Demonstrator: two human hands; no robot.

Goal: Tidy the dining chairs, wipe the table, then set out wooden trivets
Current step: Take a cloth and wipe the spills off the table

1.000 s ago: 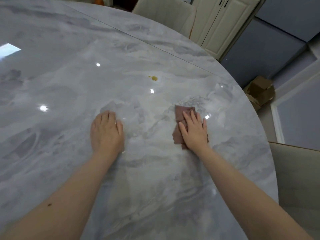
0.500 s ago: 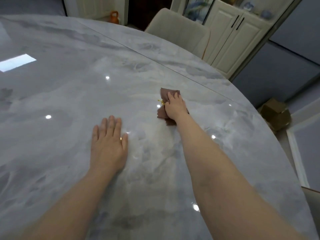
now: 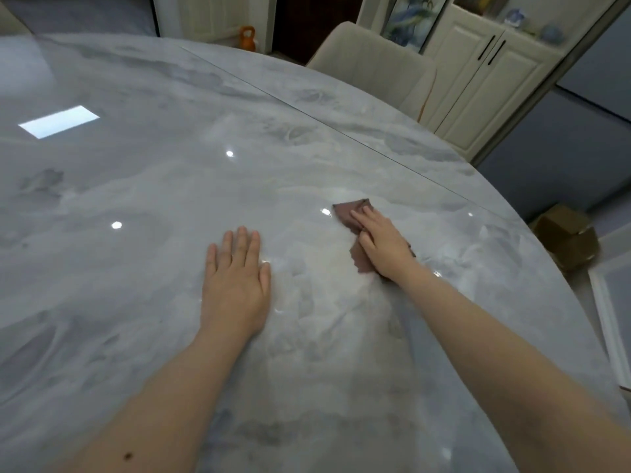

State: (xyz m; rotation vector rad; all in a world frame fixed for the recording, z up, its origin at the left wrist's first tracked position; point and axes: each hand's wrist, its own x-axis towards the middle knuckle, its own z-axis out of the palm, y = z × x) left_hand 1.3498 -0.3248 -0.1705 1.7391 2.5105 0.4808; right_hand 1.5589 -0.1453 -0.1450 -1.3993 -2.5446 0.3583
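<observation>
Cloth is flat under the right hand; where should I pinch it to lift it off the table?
Probably pinch the cloth at its far corner, coming from the chair side. That corner pokes out past the right hand, whose straight fingers cover the rest.

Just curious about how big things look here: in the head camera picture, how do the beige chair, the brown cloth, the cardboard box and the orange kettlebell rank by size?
Largest to smallest as seen:
1. Beige padded chair
2. Brown cardboard box
3. Brown wiping cloth, partly hidden under the right hand
4. Orange kettlebell

Box and cloth look close; distance skews true sizes.
</observation>
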